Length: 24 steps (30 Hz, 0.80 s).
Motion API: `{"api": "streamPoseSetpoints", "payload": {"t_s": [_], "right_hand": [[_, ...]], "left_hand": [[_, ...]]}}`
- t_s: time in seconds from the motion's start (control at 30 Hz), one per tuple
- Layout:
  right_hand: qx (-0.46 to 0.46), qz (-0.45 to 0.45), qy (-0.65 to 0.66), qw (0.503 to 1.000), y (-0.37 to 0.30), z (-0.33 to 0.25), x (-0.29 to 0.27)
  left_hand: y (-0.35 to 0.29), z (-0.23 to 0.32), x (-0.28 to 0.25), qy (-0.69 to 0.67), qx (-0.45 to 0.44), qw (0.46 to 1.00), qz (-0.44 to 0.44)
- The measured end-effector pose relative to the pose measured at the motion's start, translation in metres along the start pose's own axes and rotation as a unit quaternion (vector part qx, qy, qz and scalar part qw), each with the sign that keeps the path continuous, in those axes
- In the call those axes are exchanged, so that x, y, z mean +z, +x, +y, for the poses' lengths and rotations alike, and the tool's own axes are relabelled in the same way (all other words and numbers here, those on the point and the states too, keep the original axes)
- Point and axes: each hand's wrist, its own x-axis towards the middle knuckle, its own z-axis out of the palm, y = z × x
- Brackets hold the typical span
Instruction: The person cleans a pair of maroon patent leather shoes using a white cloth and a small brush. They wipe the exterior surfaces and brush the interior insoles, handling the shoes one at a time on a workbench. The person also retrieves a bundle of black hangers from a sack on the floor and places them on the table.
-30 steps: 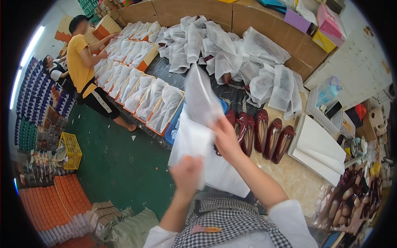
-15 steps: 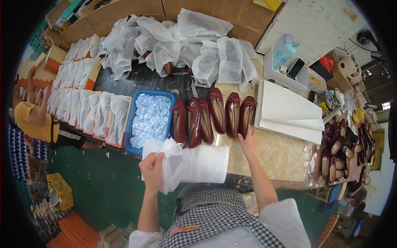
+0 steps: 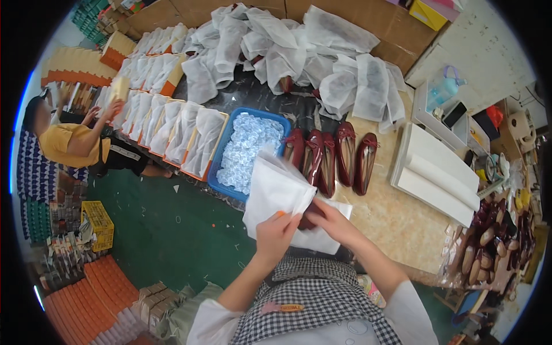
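Note:
Low over the table's front edge, my left hand (image 3: 277, 231) pinches a thin white bag (image 3: 276, 192) by its edge. My right hand (image 3: 332, 221) is closed on a dark red ballet flat (image 3: 310, 216), mostly hidden by the bag and my fingers at the bag's mouth. Beneath them lies white bag material (image 3: 344, 209). Several glossy dark red flats with bows, among them a right-hand one (image 3: 365, 164), stand in a row just beyond. To their left is a blue basket (image 3: 215, 172) full of small clear bluish packets (image 3: 250, 149).
White-wrapped bundles (image 3: 276, 40) are heaped at the back. Rows of boxes (image 3: 195, 138) with white-wrapped contents line the left, where a person in yellow (image 3: 72, 144) handles a box. A white paper stack (image 3: 434, 172) and a tray with a phone (image 3: 454, 115) lie right.
My right hand has taken the rightmost flat out of the row and brought it left to the bag. My left hand has moved right with the bag. The view has shifted left.

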Motion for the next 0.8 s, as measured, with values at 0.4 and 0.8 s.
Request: {"api": "streamPoseSetpoints", "payload": {"t_s": [0.4, 0.8], "right_hand": [[-0.073, 0.007, -0.096, 0.993, 0.058, -0.013, -0.004], [-0.077, 0.243, -0.198, 0.946, -0.042, 0.039, -0.104]], "left_hand": [[0.028, -0.041, -0.037, -0.212, -0.16, 0.953, 0.147], [0.066, -0.069, 0.007, 0.104, -0.036, 0.993, 0.035]]}}
